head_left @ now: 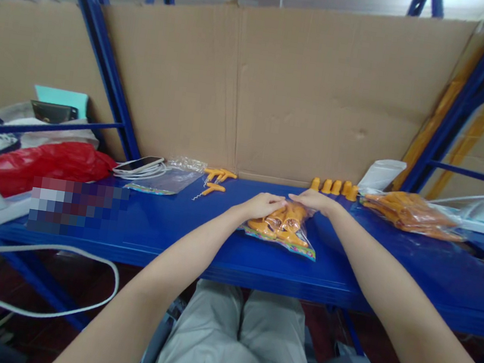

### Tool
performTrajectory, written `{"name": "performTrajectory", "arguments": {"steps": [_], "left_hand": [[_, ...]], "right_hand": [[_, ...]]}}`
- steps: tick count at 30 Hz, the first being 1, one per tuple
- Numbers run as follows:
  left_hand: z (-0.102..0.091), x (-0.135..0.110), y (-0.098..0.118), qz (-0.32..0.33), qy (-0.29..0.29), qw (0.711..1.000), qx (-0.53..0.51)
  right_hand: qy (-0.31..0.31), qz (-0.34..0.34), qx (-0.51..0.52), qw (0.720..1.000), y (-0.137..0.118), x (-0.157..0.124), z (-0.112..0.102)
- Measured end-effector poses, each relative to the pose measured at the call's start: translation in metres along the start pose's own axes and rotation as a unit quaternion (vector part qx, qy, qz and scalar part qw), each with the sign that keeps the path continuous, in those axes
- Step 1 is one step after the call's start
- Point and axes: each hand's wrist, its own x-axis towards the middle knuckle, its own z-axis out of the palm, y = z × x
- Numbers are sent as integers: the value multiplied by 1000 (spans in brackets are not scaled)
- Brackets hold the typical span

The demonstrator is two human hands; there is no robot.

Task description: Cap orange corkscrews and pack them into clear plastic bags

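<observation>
A clear plastic bag (283, 224) full of orange plastic pieces lies on the blue shelf top in front of me. Its coloured printed edge faces toward me. My left hand (265, 205) is closed on the far left part of the bag, fingertips pinching near its far edge. Close beside it, my right hand (315, 200) pinches the same edge at the far right corner. What exactly lies under the fingertips is hidden. Left of the bag rest several corkscrews with orange T-shaped handles (214, 188). Several orange cups or caps (336, 187) stand in a row behind my right hand.
Flat clear bags (165, 180) and a phone (147, 164) with a white cable lie to the left, near a red bag (59, 168). Another bag of orange pieces (413, 211) sits at right. Cardboard (308, 95) walls the back between blue posts.
</observation>
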Motion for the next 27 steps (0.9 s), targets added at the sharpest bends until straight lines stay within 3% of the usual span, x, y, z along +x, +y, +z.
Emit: {"name": "performTrajectory", "arguments": {"steps": [4, 6, 11, 17, 19, 22, 27], "left_hand": [[3, -3, 8, 27, 40, 998, 40], [3, -4, 8, 26, 71, 995, 65], [4, -5, 6, 31, 140, 983, 115], [0, -6, 11, 29, 173, 968, 182], [-5, -7, 13, 20, 207, 960, 188], [-17, -9, 11, 23, 290, 944, 155], [-33, -9, -1, 10, 387, 916, 107]], "right_hand": [[-170, 18, 125, 977, 3, -10, -7], [-205, 33, 159, 965, 2, -12, -8], [-197, 46, 185, 962, -5, -15, -3], [-193, 51, 295, 934, -15, -17, 0], [-166, 36, 331, 928, -20, -18, -2], [-57, 27, 385, 921, -28, -18, -14], [125, 3, 424, 897, -20, -28, -57]]}}
